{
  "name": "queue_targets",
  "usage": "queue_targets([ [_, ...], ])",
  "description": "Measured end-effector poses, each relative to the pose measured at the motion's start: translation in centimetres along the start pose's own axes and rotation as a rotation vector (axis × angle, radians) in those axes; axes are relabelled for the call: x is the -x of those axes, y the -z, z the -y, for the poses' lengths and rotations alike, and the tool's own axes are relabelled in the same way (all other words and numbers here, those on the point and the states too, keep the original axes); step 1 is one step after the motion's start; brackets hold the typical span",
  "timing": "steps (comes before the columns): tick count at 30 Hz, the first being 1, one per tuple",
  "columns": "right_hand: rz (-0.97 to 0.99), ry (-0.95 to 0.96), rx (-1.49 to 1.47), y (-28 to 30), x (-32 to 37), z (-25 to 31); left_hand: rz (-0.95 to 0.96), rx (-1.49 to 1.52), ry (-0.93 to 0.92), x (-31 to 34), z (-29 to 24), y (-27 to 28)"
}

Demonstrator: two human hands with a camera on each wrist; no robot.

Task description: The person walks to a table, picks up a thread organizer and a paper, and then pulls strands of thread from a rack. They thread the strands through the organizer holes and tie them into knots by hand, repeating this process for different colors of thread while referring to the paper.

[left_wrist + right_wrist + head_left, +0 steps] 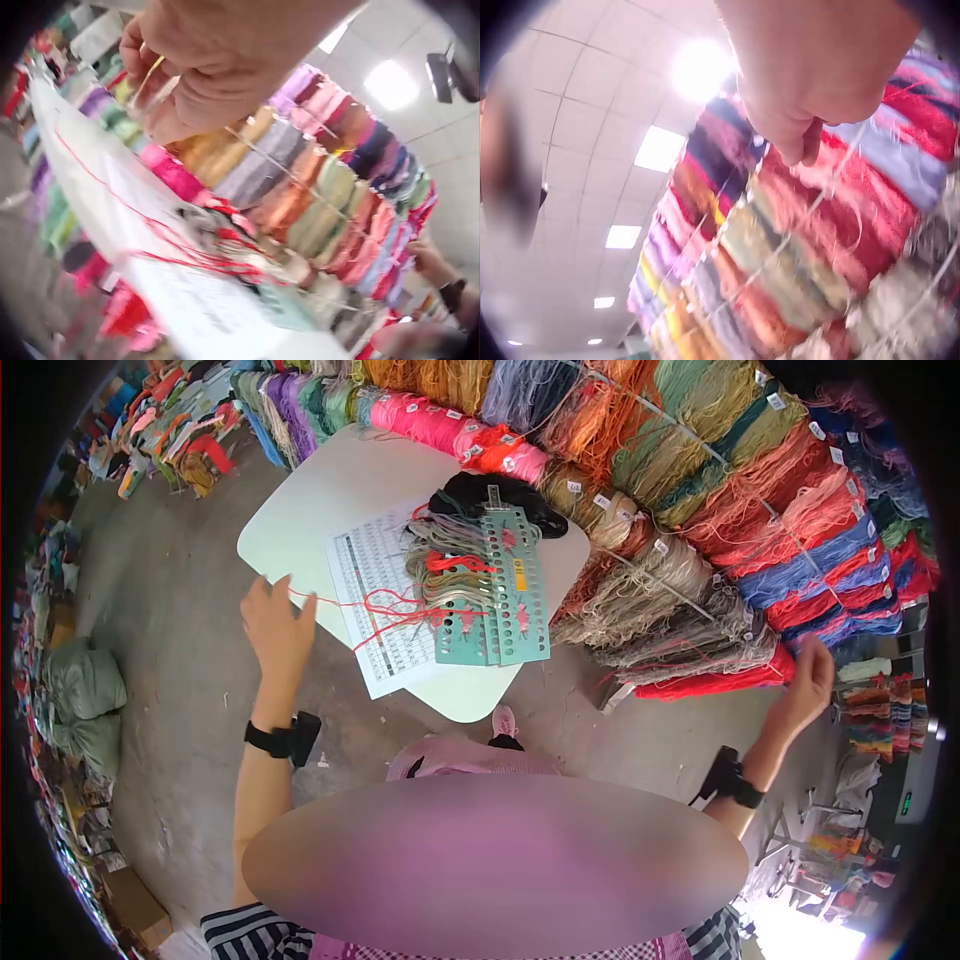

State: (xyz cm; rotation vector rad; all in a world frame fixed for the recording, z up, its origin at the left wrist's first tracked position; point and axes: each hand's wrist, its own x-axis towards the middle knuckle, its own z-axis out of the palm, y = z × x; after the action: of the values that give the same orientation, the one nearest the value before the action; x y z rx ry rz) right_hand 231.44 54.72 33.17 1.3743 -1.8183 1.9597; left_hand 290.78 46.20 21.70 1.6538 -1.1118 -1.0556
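Observation:
Beside the left edge of the white table (285, 510), my left hand (278, 625) is held with its fingers loosely spread. Red thread (400, 605) trails across the table toward those fingers from a teal punched card (518, 635). Grey, beige and red thread bundles (450, 565) hang from that card, which lies over a printed chart (350, 565). Far to the right, my right hand (808, 685) is at the hanging skeins, next to a bright red skein (715, 678). Its fingers are bent in the right wrist view, and I cannot tell whether they pinch any thread.
A rack of labelled, coloured skeins (770, 500) rises behind and right of the table, crossed by thin metal rods (655, 410). Black yarn (540, 510) and pink bundles (430, 422) lie along the table's far side. Green sacks (85, 685) stand on the floor at left.

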Motion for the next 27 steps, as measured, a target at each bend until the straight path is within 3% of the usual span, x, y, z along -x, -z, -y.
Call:
queue_targets([
  [2,0.276,-0.008,0.271,-3.8,3.0,1.7,0.083,-0.499,-0.182,1.0,-2.2,-2.2],
  [3,0.392,-0.163,0.036,-6.6,5.5,1.3,0.122,-0.744,-0.274,1.5,-2.9,-3.7],
  [4,0.528,-0.120,0.212,-8.9,8.0,2.6,0.304,-0.425,-0.202,2.3,-3.4,-6.1],
  [5,0.651,-0.259,-0.117,-11.3,10.9,1.2,0.475,-0.104,-0.127,3.0,-3.7,-8.7],
  [7,0.854,-0.261,-0.063,-15.1,15.0,3.8,0.643,0.195,0.184,3.9,-3.5,-12.1],
  [9,0.990,-0.426,-0.167,-17.6,17.5,4.1,0.652,0.266,0.289,4.4,-3.5,-14.2],
  [10,0.990,-0.429,-0.168,-18.6,18.5,3.4,0.658,0.343,0.390,4.6,-3.4,-14.9],
  [13,1.017,-0.471,-0.295,-20.4,20.1,2.1,0.646,0.366,0.387,4.8,-3.2,-16.0],
  [16,0.942,-0.412,-0.154,-20.9,20.3,2.4,0.631,0.395,0.341,4.9,-2.8,-16.3],
  [18,0.914,-0.249,-0.097,-21.1,20.5,2.0,0.622,0.374,0.339,4.9,-2.9,-16.4],
  [22,0.974,-0.138,-0.105,-21.0,20.7,2.2,0.620,0.307,0.234,4.4,-2.5,-16.2],
  [23,0.982,-0.162,-0.126,-20.7,20.4,2.9,0.615,0.312,0.233,4.2,-2.3,-16.3],
  [25,0.996,-0.186,-0.146,-20.5,20.1,3.6,0.558,0.178,-0.007,3.9,-2.0,-16.7],
  [27,1.015,-0.367,-0.140,-20.3,19.9,3.7,0.519,0.221,0.013,4.1,-2.2,-17.4],
])
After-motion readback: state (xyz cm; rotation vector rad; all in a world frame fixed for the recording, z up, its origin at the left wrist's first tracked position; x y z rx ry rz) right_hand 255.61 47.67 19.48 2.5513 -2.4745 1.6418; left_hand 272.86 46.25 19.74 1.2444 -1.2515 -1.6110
